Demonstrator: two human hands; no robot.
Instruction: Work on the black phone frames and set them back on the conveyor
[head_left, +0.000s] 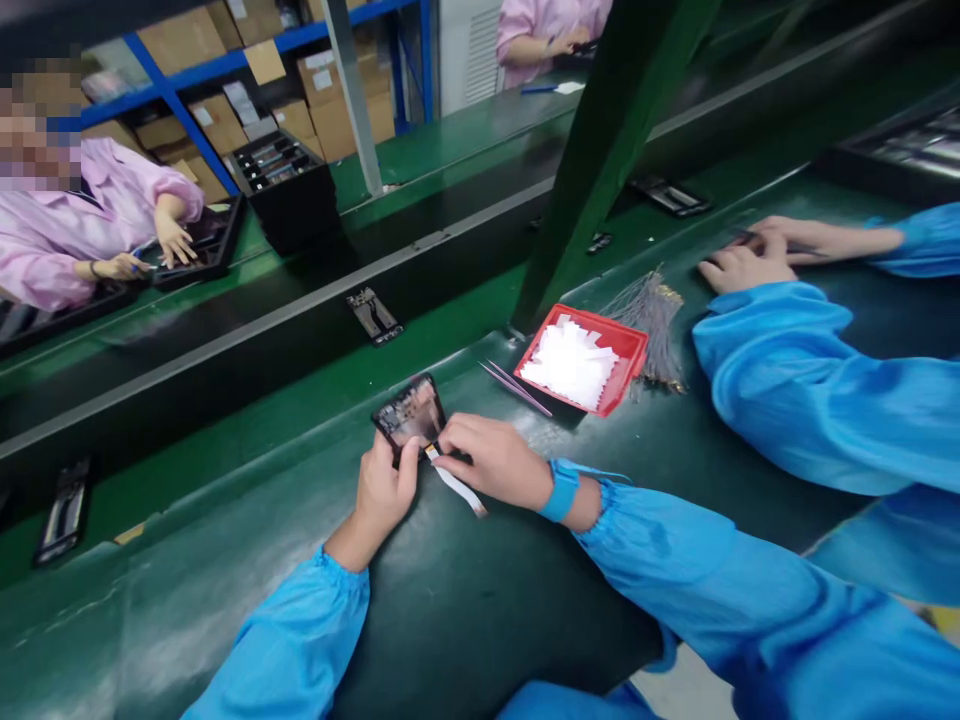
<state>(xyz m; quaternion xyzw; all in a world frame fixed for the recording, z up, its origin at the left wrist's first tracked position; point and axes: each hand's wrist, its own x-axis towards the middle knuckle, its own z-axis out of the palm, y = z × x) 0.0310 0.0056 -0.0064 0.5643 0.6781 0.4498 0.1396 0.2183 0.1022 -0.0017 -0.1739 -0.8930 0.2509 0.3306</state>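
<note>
My left hand (386, 487) grips an opened phone (411, 415) by its near edge, thumb in front, holding it tilted above the green bench. Circuit parts show on the phone's left half, and a shiny brownish area on its right. A white ribbon cable (456, 484) with an orange end hangs from the phone's lower edge. At that edge, the bent fingers of my right hand (491, 460) are closed around the upper part of the cable; their exact hold is partly hidden. A blue band circles my right wrist.
Right of my hands are tweezers (517, 388), a red tray (626, 375) of white strips and a bundle of thin wires (660, 330). Phone frames (375, 316) lie on the green belt beyond. A green post (592, 170) rises there. A co-worker's hands (750, 262) work at right.
</note>
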